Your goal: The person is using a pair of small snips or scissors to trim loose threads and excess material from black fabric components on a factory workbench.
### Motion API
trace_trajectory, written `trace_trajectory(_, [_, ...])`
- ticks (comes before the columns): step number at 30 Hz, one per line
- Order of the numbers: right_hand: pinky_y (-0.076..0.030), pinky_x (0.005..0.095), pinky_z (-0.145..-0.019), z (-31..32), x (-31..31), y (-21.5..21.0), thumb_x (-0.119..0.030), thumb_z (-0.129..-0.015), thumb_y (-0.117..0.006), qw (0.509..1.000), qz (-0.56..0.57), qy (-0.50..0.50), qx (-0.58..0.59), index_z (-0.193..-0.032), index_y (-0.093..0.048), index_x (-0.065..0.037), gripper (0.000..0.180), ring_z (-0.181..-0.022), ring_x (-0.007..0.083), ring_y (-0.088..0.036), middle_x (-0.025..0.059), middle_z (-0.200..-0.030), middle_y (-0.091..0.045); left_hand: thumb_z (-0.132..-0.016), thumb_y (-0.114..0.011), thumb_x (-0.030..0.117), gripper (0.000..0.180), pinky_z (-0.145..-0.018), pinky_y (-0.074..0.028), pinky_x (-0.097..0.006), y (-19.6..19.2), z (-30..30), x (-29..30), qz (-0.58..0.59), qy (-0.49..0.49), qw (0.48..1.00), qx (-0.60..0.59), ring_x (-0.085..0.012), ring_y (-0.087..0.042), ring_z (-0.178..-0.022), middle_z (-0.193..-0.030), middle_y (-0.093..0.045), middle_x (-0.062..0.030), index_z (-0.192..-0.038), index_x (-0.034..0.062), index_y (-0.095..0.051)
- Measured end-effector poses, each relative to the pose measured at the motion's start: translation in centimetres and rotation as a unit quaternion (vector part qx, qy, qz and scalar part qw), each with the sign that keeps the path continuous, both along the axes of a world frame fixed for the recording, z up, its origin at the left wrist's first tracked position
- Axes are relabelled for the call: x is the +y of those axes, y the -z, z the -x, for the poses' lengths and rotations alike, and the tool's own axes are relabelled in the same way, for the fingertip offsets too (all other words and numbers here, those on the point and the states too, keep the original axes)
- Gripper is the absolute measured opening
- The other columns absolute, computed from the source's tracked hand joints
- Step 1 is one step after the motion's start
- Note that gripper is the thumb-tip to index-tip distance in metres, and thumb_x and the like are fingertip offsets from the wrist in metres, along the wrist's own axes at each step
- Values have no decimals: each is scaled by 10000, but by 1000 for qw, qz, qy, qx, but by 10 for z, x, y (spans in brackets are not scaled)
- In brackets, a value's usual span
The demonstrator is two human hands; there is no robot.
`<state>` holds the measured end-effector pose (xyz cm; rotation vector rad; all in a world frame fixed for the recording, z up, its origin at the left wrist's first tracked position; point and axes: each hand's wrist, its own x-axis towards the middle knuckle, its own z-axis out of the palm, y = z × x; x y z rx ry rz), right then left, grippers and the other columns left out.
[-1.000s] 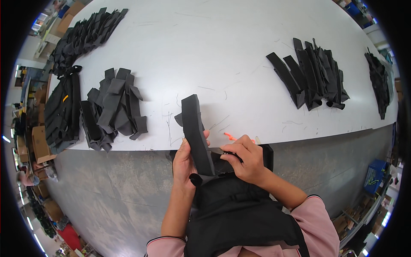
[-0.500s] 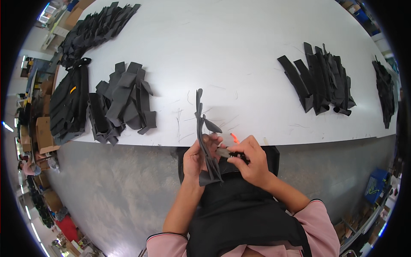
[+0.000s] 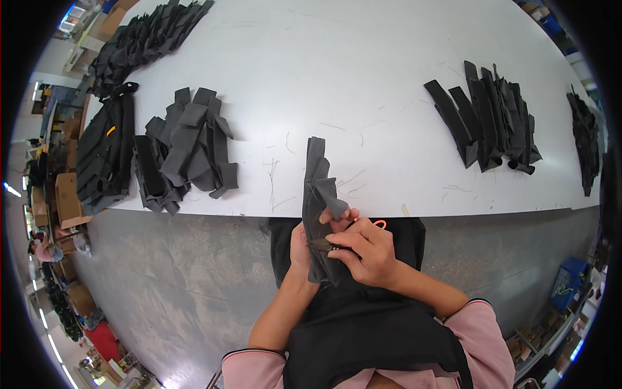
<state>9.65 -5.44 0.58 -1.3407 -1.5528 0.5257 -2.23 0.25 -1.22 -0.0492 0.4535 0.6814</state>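
Note:
I hold a long black fabric piece (image 3: 316,170) upright over the near edge of the white table (image 3: 363,65). My left hand (image 3: 299,249) grips its lower part from behind, thumb on a folded flap. My right hand (image 3: 364,251) is closed around small orange-handled snips (image 3: 379,224). Their dark tip (image 3: 322,244) touches the fabric's lower edge between my two hands. A black apron covers my front below the hands.
Piles of black fabric pieces lie on the table: one at the near left (image 3: 191,146), a darker stack (image 3: 103,152) beside it, a row at the far left (image 3: 149,35), a fanned pile at the right (image 3: 486,120), another at the far right (image 3: 586,139). Cardboard boxes (image 3: 65,194) stand on the floor at the left.
The fabric piece has turned from flat to edge-on and a flap now folds out. My right hand has closed in on its lower edge with the snips.

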Motion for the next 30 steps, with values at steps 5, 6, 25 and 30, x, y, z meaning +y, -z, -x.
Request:
trace_trajectory(5, [-479,306,-611,1,-3,0,-35,-636,-774,1000,-15,10,-22,-905,-664,-59,292,-651,208,-566,51,-716,-543,-889,-316,198,233,-968,-414,-352,2,-3,-2,-5,-9,1000,-2,-257,-483,-1096,-969,-563,-117,-814,61,-489])
trace_trajectory(6, [-475,304,-607,0,-5,-1,-30,-644,-770,1000,-16,21,-3,-909,-661,-53,287,-654,212,-563,58,-733,-547,-893,-322,197,245,-967,-414,-358,3,-2,-2,-20,-14,999,-22,-258,-486,-1096,-972,-564,-117,-845,45,-509])
trace_trajectory(25, [-432,222,-605,-15,-14,-1,-78,-765,-710,861,380,-83,328,-1024,-581,-28,294,-656,56,-497,7,-810,-555,-959,-434,381,516,-990,-423,-466,-20,4,4,-201,-9,968,149,-373,-524,-1141,-1266,-486,-272,-1248,-47,-416])
trace_trajectory(30, [-438,268,-526,-38,-10,-26,-61,-737,-699,983,149,98,43,-1011,-603,-66,290,-602,156,-542,57,-792,-536,-947,-470,364,463,-856,-523,-436,-21,4,4,-169,-6,966,194,-296,-584,-1027,-1139,-551,-215,-1166,-44,-446])
